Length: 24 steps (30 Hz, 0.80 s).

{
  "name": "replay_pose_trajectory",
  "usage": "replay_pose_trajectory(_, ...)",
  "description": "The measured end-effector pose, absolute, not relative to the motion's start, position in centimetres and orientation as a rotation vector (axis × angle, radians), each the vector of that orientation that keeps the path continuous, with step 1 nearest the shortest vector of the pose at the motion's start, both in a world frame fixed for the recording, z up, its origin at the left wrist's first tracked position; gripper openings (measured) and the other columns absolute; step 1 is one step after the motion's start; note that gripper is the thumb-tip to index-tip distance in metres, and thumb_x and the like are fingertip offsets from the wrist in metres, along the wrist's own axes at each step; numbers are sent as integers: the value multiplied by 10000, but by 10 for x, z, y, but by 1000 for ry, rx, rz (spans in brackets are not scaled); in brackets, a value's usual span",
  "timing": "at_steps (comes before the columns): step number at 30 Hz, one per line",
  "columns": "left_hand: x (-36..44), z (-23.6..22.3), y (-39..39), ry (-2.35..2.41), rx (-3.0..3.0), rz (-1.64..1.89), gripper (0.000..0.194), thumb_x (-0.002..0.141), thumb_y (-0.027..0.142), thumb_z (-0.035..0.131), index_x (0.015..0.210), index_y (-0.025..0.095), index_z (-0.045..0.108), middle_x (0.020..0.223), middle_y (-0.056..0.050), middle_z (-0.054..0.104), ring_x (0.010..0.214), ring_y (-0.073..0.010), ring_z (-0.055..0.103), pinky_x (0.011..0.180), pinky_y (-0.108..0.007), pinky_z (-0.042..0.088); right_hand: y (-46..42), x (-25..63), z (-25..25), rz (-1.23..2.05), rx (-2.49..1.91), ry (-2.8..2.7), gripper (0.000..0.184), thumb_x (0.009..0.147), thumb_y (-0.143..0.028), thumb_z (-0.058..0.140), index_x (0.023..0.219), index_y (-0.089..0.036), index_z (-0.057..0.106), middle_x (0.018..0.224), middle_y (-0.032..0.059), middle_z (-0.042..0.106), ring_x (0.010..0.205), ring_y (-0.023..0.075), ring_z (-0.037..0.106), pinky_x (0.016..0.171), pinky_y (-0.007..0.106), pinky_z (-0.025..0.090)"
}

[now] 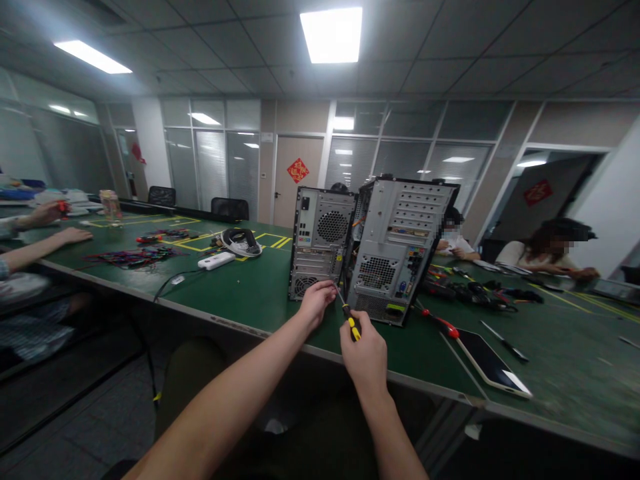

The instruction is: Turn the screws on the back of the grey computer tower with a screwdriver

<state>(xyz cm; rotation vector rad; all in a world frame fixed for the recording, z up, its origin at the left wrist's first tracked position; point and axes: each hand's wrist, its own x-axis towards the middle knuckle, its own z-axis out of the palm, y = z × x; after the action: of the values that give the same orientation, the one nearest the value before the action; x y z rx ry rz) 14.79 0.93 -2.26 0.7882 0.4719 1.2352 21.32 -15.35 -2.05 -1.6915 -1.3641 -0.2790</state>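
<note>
My right hand is wrapped round the black and yellow handle of a screwdriver. Its shaft points up and to the left, towards the lower back of the smaller computer tower. At that tower's bottom right corner, my left hand has its fingers pinched together close to the screwdriver's tip. Whatever lies between those fingertips is too small to make out. Close on the right stands a larger computer tower, its vented metal back facing me and its left side showing wires inside.
Red-handled pliers, a phone and a pen-like tool lie at right. Cables are piled behind them. Leftward are a white power strip, coiled cable and wires. Other people sit at both sides.
</note>
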Motion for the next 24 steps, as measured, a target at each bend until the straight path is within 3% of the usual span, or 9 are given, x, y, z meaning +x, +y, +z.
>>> replay_pose_trajectory(4,147,-24,10,451,790,1221,156,807,21,702,948,82,728,846,-142,768,764,-154,721,835,-305,567,-156,213,-19,-277,-1700,-1358,273,925,-324,485,1105,-212,658,1066,106,776,888,261,740,738,306,471)
replay_pose_trajectory(13,144,-24,9,482,769,1283,101,856,18,700,919,85,743,780,-94,749,663,-97,681,670,-207,543,-160,213,-13,-272,-1690,-1355,278,905,-349,492,1074,-227,675,988,82,780,851,260,737,719,302,462)
replay_pose_trajectory(24,143,-24,9,473,755,1263,148,855,22,706,968,86,778,876,-133,782,761,-127,720,753,-241,566,-164,210,-10,-254,-1721,-1333,295,902,-375,494,1073,-229,685,899,81,779,740,246,719,651,287,436)
